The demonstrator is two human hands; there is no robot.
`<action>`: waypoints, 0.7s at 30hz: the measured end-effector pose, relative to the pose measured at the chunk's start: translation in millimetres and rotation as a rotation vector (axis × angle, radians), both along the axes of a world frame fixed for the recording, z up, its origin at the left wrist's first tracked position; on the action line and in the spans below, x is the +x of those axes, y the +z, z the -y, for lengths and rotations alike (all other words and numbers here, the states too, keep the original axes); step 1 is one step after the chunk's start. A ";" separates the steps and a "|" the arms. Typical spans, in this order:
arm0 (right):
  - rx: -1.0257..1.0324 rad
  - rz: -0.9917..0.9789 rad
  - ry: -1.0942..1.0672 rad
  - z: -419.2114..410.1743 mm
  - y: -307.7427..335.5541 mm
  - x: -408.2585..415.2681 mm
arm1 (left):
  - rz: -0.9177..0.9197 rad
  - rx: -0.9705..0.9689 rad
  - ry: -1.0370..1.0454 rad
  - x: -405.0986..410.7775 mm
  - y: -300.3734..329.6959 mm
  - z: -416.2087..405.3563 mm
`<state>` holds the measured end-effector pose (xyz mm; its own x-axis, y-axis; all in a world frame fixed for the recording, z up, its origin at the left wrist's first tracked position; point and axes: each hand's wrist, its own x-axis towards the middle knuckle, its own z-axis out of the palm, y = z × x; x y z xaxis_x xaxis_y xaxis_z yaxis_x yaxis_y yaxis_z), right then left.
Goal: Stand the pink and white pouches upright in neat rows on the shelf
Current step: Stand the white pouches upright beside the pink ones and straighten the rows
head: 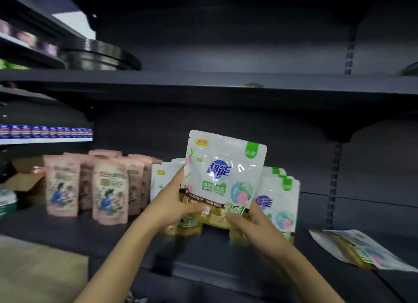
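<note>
Gripping the white pouch (222, 180) by its base, your left hand (174, 203) and right hand (251, 221) hold it above the shelf (113, 237), mid-row. Risk: lowering it carelessly topples the standing white pouches (280, 196) right behind.

A stack of dark round pans (99, 56) sits on the upper shelf board (226, 81) at the left. Further left, on a neighbouring rack, blurred purple containers (34, 41) line a higher level, and a row of blue, red and white packages (45, 131) fills a white-edged ledge lower down. An open cardboard box (27, 178) stands at the far left, one flap folded outward. Pale wooden flooring (40, 268) shows at the bottom left corner.
</note>
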<state>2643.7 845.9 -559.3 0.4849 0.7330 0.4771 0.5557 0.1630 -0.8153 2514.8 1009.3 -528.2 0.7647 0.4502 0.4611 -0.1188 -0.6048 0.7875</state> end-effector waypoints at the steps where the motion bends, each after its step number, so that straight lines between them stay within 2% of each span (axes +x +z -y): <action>1: -0.048 0.054 0.011 -12.8 -5.2 -3.3 | -0.003 0.003 0.029 -8.8 -6.5 -11.5; 4: -0.135 0.141 0.078 -49.2 -21.9 -11.8 | -0.021 -0.045 0.085 -28.9 -30.0 -42.0; 9: -0.178 0.089 0.117 -88.7 -44.1 -17.8 | -0.046 -0.118 0.154 -37.6 -62.0 -78.6; 21: -0.197 0.092 0.033 -101.7 -71.3 -7.8 | -0.051 -0.122 0.101 -29.1 -90.6 -95.1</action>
<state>2635.9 947.5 -630.5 0.4202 0.8312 0.3641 0.6264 0.0245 -0.7791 2485.7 1104.4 -618.8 0.7338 0.5760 0.3602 -0.0206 -0.5111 0.8593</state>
